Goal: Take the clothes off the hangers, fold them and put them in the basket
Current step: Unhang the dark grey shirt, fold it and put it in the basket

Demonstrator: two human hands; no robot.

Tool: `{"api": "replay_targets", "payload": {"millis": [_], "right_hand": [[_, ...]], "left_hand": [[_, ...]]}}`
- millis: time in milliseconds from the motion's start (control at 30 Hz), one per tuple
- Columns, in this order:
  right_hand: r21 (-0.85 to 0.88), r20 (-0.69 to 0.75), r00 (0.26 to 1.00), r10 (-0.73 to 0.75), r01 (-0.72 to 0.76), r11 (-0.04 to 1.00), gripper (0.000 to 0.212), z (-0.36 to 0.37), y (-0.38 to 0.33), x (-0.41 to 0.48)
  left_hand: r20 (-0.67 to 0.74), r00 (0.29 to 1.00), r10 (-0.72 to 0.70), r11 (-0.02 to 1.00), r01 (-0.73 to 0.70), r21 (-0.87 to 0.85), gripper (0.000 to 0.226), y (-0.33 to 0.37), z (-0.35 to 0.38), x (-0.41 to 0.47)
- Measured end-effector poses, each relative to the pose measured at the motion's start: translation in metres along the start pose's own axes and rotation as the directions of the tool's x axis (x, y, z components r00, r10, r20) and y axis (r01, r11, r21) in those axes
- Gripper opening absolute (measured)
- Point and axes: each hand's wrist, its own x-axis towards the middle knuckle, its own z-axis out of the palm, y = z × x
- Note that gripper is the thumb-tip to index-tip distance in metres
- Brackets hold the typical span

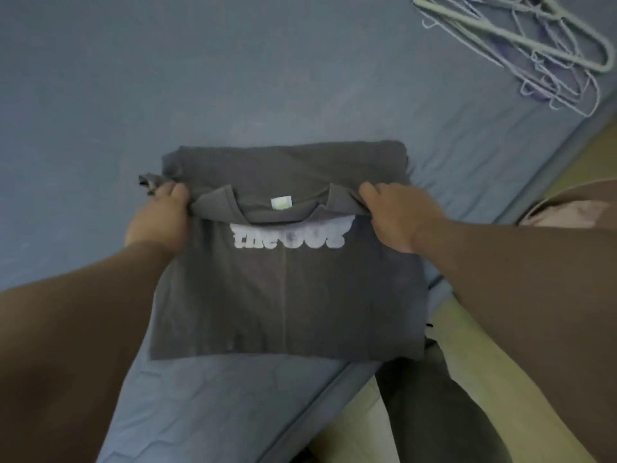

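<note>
over the bed (233,78), left hand (160,218) and right hand (397,215) pinch opposite t-shirt (287,295) shoulders.

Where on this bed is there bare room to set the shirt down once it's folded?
Widest bare patch: the sheet beyond and left of the shirt, up to the top of view. A smaller patch lies below the shirt's hem. Crowded: the far right corner, with the hangers; the bed's edge runs close on the right.

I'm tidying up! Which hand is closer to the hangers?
Right. The right hand grips the shirt on the side toward the hangers; the left hand grips its opposite shoulder, farther away.
</note>
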Motion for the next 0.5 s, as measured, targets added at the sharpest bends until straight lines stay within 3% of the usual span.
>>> {"api": "replay_targets", "payload": {"millis": [200, 300, 433, 500], "right_hand": [[0.103, 0.065, 0.990, 0.125, -0.131, 0.986, 0.021, 0.043, -0.060, -0.075], [0.073, 0.040, 0.992, 0.118, -0.121, 0.990, 0.023, 0.055, -0.080, -0.104], [0.020, 0.020, 0.998, 0.055, -0.056, 0.998, 0.031, 0.078, -0.089, -0.130], [-0.031, 0.035, 0.999, 0.020, -0.019, 0.999, 0.038, 0.092, -0.092, -0.138]], "left_hand": [[-0.028, 0.999, -0.028, 0.998, 0.026, -0.060, 0.025, -0.023, 0.036, -0.076], [-0.022, 1.000, 0.014, 0.999, -0.014, -0.044, 0.028, -0.034, 0.051, -0.106], [-0.054, 0.997, -0.048, 0.997, 0.044, -0.068, 0.032, -0.051, 0.072, -0.135], [0.011, 1.000, -0.026, 0.999, 0.027, -0.040, 0.038, -0.057, 0.090, -0.146]]}}
